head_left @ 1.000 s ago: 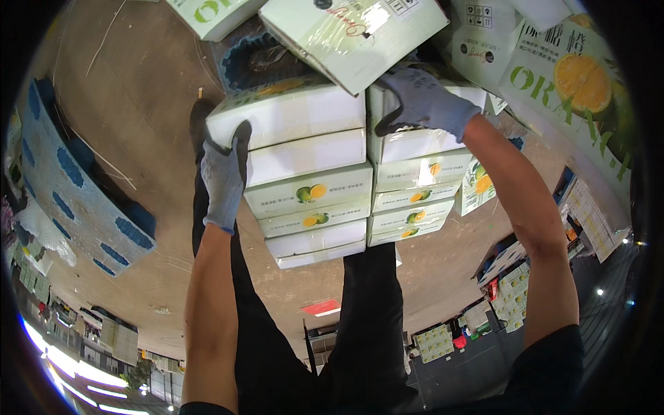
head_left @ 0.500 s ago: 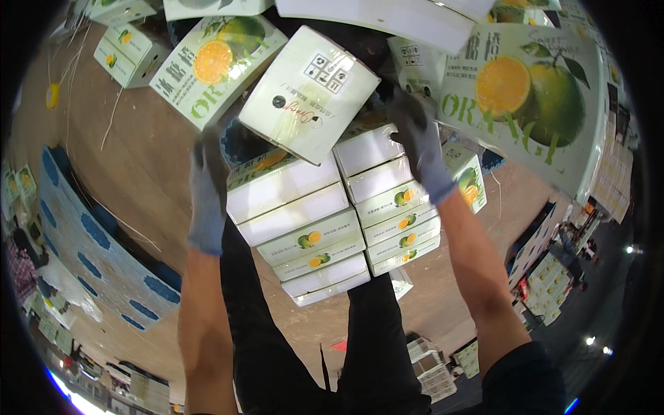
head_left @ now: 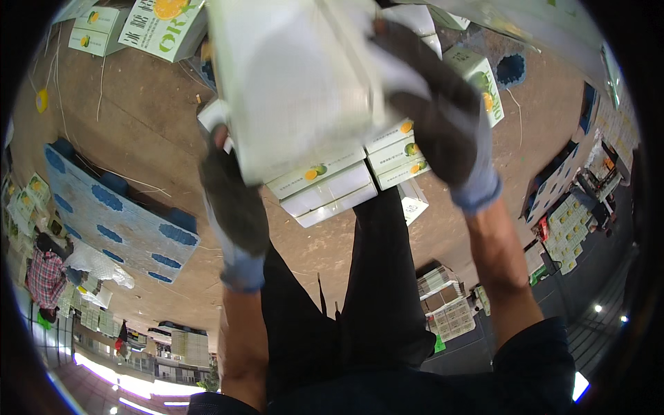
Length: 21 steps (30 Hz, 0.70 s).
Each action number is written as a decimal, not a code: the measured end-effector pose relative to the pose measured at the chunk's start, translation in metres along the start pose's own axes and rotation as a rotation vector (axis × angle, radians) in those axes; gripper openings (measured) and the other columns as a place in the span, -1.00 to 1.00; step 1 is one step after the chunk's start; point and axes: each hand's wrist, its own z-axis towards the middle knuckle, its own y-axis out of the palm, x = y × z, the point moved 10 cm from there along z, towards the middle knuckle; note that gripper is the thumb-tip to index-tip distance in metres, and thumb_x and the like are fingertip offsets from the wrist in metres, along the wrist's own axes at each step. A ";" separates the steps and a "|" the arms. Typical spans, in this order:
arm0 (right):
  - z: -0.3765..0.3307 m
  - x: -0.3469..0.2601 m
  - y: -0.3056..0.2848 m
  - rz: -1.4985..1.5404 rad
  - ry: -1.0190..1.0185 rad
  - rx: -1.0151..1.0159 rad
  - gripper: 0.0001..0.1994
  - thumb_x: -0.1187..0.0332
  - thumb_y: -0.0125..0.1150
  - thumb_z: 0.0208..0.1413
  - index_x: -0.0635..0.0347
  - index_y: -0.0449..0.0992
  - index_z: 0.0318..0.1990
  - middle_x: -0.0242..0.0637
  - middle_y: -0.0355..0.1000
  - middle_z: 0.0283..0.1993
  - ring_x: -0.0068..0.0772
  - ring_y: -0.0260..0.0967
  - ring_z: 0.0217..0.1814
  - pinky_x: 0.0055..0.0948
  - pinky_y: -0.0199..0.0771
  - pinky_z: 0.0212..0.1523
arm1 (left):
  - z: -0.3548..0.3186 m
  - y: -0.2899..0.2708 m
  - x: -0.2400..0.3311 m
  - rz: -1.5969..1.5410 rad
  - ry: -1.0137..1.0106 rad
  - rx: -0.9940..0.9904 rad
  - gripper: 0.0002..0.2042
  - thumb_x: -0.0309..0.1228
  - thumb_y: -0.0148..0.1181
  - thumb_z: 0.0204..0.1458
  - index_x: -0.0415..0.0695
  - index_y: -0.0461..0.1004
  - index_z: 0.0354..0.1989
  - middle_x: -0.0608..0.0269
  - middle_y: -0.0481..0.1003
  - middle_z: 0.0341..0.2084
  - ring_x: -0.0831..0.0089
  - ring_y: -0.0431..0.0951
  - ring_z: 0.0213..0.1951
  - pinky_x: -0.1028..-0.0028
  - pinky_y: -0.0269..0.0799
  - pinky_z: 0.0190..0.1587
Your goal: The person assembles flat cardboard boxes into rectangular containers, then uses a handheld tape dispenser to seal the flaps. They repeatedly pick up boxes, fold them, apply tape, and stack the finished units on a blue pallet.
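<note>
A white cardboard carton [head_left: 297, 83], smeared by motion, is raised close in front of me and covers much of the stack beneath it. My left hand [head_left: 235, 197], in a grey-and-black work glove, presses the carton's left side near its lower corner. On the opposite side my right hand [head_left: 443, 117], gloved the same way, is against the carton's right face. Both hands are closed on it, with some fingertips hidden. Below lies a stack of white fruit cartons [head_left: 328, 194] printed with oranges, in front of my legs.
A blue-grey plastic pallet [head_left: 121, 214] lies on the brown floor at left. More orange-printed cartons [head_left: 166, 28] stand at the far left, and another carton [head_left: 477, 76] is right of the stack. A person in a checked shirt [head_left: 45, 277] is at the left edge.
The hands have come up and nearer to me, with a carton now between them that looms larger. The view has shifted, and the stack below is more covered.
</note>
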 end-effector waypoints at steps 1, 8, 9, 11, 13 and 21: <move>-0.038 0.012 0.004 0.304 0.258 0.020 -0.61 0.52 0.40 0.11 0.16 0.66 0.13 -0.13 0.46 0.38 -0.14 0.45 0.38 -0.10 0.56 0.36 | -0.029 0.005 -0.014 -0.314 -0.169 -0.049 -0.29 0.14 -0.32 0.48 -0.19 0.08 0.55 0.06 0.28 0.42 0.15 0.38 0.35 0.17 0.27 0.40; -0.218 0.047 0.091 0.370 0.816 -0.057 -0.48 0.46 0.56 0.02 0.29 0.55 0.17 -0.05 0.44 0.36 -0.10 0.39 0.42 -0.23 0.46 0.37 | -0.142 0.029 -0.144 -0.496 -0.712 -0.095 -0.33 0.13 -0.29 0.48 0.00 -0.04 0.61 0.22 0.12 0.53 0.20 0.13 0.50 0.14 0.09 0.53; -0.237 0.068 0.096 0.330 0.998 0.048 -0.16 0.31 0.69 -0.08 0.30 0.35 0.36 0.03 0.32 0.44 -0.05 0.38 0.41 -0.23 0.44 0.38 | -0.145 0.037 -0.168 -0.805 -0.824 0.001 -0.34 0.13 -0.28 0.47 0.02 -0.03 0.60 0.23 0.12 0.52 0.18 0.15 0.49 0.12 0.12 0.52; -0.227 0.067 0.098 0.104 0.764 0.139 0.10 0.15 0.77 -0.21 0.32 0.18 0.46 0.09 0.25 0.46 -0.01 0.33 0.43 -0.13 0.41 0.38 | -0.150 0.038 -0.198 -1.059 -0.857 0.131 -0.35 0.13 -0.27 0.47 0.03 0.00 0.59 0.23 0.16 0.50 0.15 0.21 0.46 0.07 0.21 0.48; -0.217 0.067 0.139 -0.200 0.624 -0.169 0.21 -0.02 0.73 -0.19 0.37 0.07 0.51 0.17 0.26 0.44 0.11 0.26 0.48 -0.09 0.40 0.38 | -0.157 0.033 -0.222 -0.952 -0.848 0.132 -0.36 0.12 -0.25 0.47 0.02 0.05 0.57 0.21 0.22 0.46 0.15 0.29 0.41 0.06 0.30 0.43; -0.248 0.072 0.168 0.042 0.826 -0.261 0.02 0.03 0.57 0.03 0.43 0.11 0.49 0.28 0.24 0.44 0.25 0.24 0.48 -0.05 0.33 0.43 | -0.200 0.011 -0.258 -1.061 -0.942 0.136 -0.35 0.15 -0.28 0.45 0.02 0.09 0.56 0.16 0.20 0.49 0.11 0.25 0.45 0.04 0.25 0.46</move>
